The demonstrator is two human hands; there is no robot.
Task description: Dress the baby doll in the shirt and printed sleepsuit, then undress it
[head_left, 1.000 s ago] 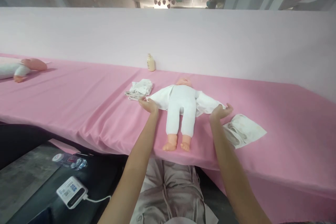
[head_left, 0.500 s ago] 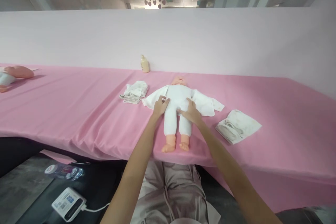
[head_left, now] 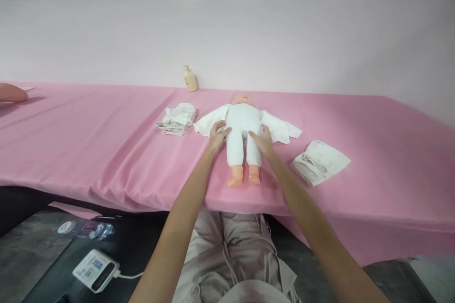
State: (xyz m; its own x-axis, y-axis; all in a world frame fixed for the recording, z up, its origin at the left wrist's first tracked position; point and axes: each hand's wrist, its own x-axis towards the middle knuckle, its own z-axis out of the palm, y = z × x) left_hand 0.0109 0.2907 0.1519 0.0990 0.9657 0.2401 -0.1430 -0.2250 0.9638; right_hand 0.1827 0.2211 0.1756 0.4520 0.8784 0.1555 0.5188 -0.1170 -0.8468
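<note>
A baby doll (head_left: 243,118) with a white cloth body and bare plastic feet lies on its back, feet towards me. Under it a white baby shirt (head_left: 279,128) is spread, its sleeves out to both sides. My left hand (head_left: 218,134) grips the doll's hip on the left, thumb over the top of the thigh. On the other side my right hand (head_left: 262,139) holds the right hip, thumb on the front of the thigh. Fingers of both hands are partly hidden at the doll's sides. The doll's head is seen only in part.
Folded white cloths (head_left: 177,119) lie left of the doll, and another folded cloth (head_left: 320,163) lies to its right. A pump bottle (head_left: 190,79) stands by the wall. Below the pink-covered table (head_left: 106,151) are a plastic bottle (head_left: 85,229) and a white device (head_left: 95,270) with a cable.
The doll's legs and feet have shifted slightly right and away from the table's front edge. My right thumb has moved from between the legs onto the thigh. The view has tilted down a little.
</note>
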